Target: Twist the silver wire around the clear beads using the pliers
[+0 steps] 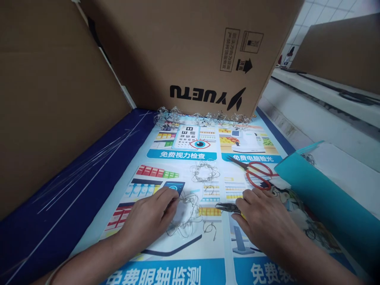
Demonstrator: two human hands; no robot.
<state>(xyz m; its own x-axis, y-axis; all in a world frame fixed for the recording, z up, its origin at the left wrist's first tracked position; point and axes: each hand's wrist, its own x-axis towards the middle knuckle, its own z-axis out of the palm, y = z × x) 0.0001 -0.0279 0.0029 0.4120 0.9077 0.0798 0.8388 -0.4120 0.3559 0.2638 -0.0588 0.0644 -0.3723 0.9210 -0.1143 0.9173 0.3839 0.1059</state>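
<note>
My left hand (162, 208) is closed on the left side of a wire ring with clear beads (190, 213), which lies over the printed sheet. In my right hand (258, 209) is a pair of pliers (228, 207); their dark jaws point left towards the ring, and the fingers hide most of the handles. Farther off, a second beaded wire ring (204, 172) rests flat on the sheet. Red-handled scissors (257, 172) lie just beyond my right hand, blades pointing to the upper left. A short loop of thin wire (210, 229) sits between my hands.
Large cardboard panels (190, 47) stand at the back and left. More beaded wire pieces (204, 118) line the back panel's foot. Loose clear strands (89, 166) lie on the blue cloth. A teal box (326, 198) stands at right, beside a pile of small bits (308, 217).
</note>
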